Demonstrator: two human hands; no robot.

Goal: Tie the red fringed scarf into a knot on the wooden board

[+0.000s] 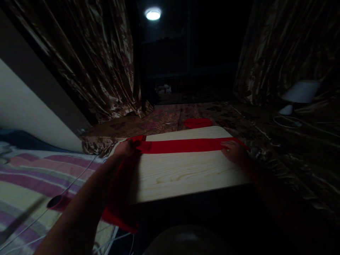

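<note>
A long red cloth strip (183,145) lies stretched flat across a pale wood-grain tabletop (175,173). At the board's left end, my left hand (125,148) is closed on the bunched part of the strip. From there more red cloth (120,198) hangs down over the left edge. My right hand (235,152) grips the strip near the right edge, with its fingers bent over the cloth. A little of the strip shows beyond that hand. Dim light hides the finer finger detail.
Behind the board lies a folded red cloth (198,123) on a patterned cover. A striped bed (26,177) with white cables and a dark red cylinder (57,202) is on the left. At right stands a white lamp (301,92). Patterned curtains (111,63) frame a dark window.
</note>
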